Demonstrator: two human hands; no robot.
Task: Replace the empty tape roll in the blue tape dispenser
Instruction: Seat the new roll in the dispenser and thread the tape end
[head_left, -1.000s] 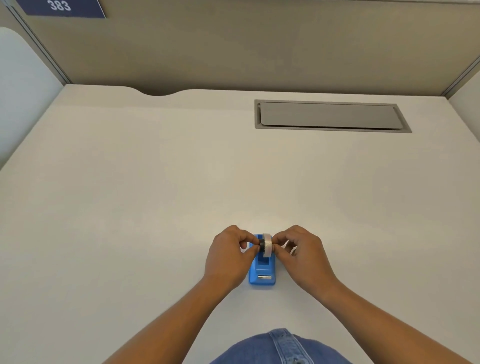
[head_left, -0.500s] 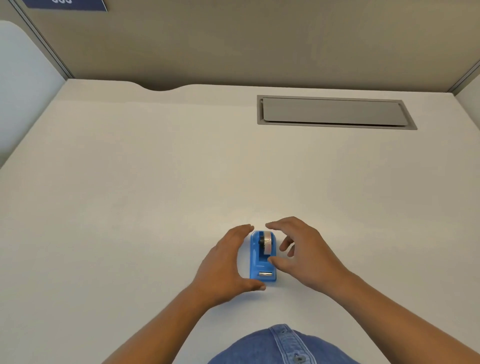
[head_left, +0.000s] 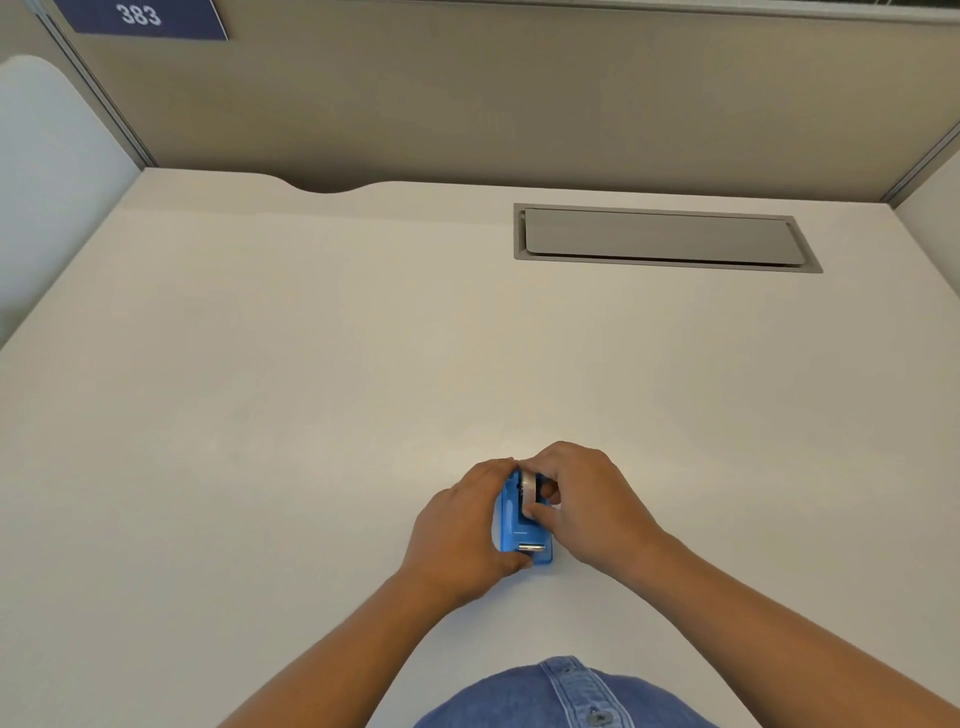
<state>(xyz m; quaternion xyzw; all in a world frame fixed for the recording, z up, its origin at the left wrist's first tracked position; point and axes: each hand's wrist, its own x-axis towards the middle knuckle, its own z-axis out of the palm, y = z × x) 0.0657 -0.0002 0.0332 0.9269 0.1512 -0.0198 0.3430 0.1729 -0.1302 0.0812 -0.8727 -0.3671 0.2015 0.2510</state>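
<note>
**Roll sits in dispenser cradle, right hand on it, left hand bracing the body**

Near edge first: denim shirt (head_left: 566, 693) at bottom of frame, both forearms running up and inward to meet at one spot on the desk (head_left: 311, 389)

blue tape dispenser (head_left: 511, 525) stands on the desk between the two hands. Long axis runs near-to-far: metal cutter end (head_left: 531, 546) faces the person, roll end points away

left hand (head_left: 460, 530) is wrapped against the dispenser's left flank, thumb tip down by the cutter corner, fingers curled over the far top edge. Reads as a clamp on the body

right hand (head_left: 582, 501) comes in from the right, closed on the tape roll (head_left: 529, 483): thumb on the roll's near side, fingers over the far side. Roll is on edge, in or just above the cradle; can't tell whether the hub is fully seated, the fingers cover it

Key relation: roll is directly under the right fingertips, so the right hand is the working hand; any seat or lift is vertical, across the long axis, and the left hand keeps the body from tipping

Further out: grey cable hatch (head_left: 660, 236) flush in the desk, well apart to the far right, then the partition wall with a blue plate reading 383 (head_left: 137, 15)
</note>
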